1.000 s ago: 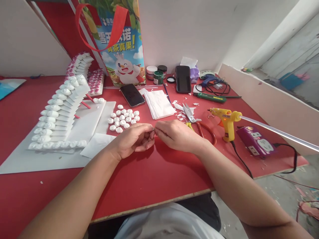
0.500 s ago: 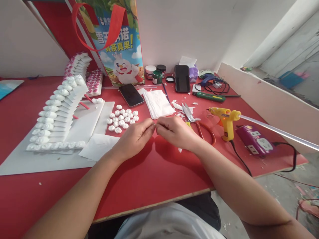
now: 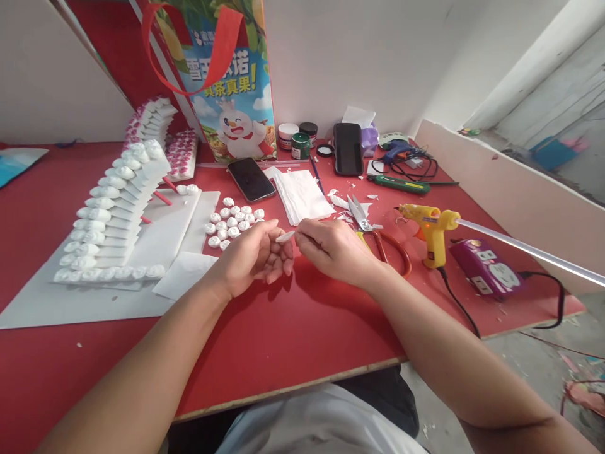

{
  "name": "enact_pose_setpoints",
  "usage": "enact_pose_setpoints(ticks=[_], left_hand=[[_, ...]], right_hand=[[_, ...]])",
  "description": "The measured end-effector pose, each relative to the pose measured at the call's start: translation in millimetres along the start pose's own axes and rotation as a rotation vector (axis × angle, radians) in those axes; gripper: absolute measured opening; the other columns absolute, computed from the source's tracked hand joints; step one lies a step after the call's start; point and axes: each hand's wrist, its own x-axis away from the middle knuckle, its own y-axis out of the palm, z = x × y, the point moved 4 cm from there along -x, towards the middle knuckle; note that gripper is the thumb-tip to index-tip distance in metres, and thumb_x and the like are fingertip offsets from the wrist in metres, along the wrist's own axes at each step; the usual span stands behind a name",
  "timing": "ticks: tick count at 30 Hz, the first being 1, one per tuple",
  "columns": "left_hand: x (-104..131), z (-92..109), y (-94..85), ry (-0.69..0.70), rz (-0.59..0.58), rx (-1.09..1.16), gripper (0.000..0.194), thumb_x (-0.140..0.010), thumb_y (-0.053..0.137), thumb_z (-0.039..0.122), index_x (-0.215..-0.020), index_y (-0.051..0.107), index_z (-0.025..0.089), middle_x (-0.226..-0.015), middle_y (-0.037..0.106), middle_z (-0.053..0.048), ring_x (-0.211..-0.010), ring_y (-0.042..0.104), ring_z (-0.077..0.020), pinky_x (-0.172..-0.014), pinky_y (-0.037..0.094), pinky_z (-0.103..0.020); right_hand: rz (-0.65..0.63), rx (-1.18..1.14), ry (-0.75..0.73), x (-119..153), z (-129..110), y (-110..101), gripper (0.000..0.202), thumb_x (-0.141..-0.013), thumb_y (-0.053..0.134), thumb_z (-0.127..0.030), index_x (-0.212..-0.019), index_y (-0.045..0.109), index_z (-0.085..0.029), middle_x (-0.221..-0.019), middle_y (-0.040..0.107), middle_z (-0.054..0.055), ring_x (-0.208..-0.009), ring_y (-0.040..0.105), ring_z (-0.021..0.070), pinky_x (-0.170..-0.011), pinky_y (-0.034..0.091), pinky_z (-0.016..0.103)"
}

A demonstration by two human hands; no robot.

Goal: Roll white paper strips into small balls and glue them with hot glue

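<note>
My right hand (image 3: 326, 247) is closed in a pinch on one end of a small twisted strip of white paper (image 3: 285, 238). The strip's other end points left over the fingers of my left hand (image 3: 259, 255), which is turned palm up, fingers loosely curled and apart. Just behind my left hand lies a cluster of small white rolled paper roses (image 3: 231, 222). Beyond both hands rests a stack of white paper sheets (image 3: 303, 197). To the right of my right hand are scissors with red handles (image 3: 392, 252), blades pointing away.
At left stands a white model (image 3: 111, 208) edged with paper roses. A yellow glue gun (image 3: 432, 233) with a long stick and a purple power box (image 3: 489, 268) sit at right. Behind are phones (image 3: 251, 180), paint jars (image 3: 300, 145), a green cutter (image 3: 401, 184) and a gift bag (image 3: 231, 94).
My left hand has opened and rolled palm up, away from the fingertips of my right hand. The white paper strip has come into sight between them. My right hand stays nearly in place.
</note>
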Motion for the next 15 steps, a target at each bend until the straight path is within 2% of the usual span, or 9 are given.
enact_pose_setpoints(ticks=[3,6,11,15], left_hand=[[-2.2,-3.2,0.9,-0.101,-0.116,0.201,0.043,-0.094,0.036,0.043,-0.068,0.059,0.016,-0.057,0.064,-0.008,-0.032,0.043,-0.0102,-0.035,0.022,-0.022],[-1.2,-2.4,0.9,-0.083,-0.12,0.31,0.032,-0.091,0.047,0.032,-0.066,0.057,0.016,-0.05,0.056,-0.004,-0.033,0.039,-0.0082,-0.035,0.027,-0.019],[1.0,1.2,2.1,0.002,-0.085,0.35,0.026,-0.091,0.052,0.025,-0.068,0.054,0.016,-0.053,0.049,0.0,-0.038,0.036,-0.006,-0.038,0.027,-0.017],[1.7,3.5,2.9,0.09,-0.046,0.283,0.023,-0.093,0.053,0.027,-0.073,0.055,0.016,-0.058,0.049,0.001,-0.044,0.036,-0.0068,-0.041,0.027,-0.018]], right_hand=[[-0.058,0.03,-0.084,0.6,-2.9,0.9,0.022,-0.097,0.041,-0.019,-0.081,0.056,-0.017,-0.073,0.06,0.002,-0.064,0.048,0.0122,-0.061,0.029,0.026],[-0.088,0.049,-0.102,0.0,-2.4,2.6,0.023,-0.098,0.041,-0.019,-0.084,0.059,-0.016,-0.081,0.064,0.005,-0.068,0.052,0.0137,-0.063,0.032,0.026],[0.051,-0.151,0.059,-0.3,7.4,0.6,0.016,-0.097,0.052,-0.029,-0.094,0.062,-0.017,-0.067,0.057,-0.002,-0.059,0.046,0.0108,-0.06,0.034,0.025],[0.121,-0.315,0.158,0.5,10.7,-0.4,0.014,-0.091,0.06,-0.031,-0.086,0.061,-0.017,-0.068,0.059,-0.002,-0.06,0.048,0.0106,-0.059,0.036,0.025]])
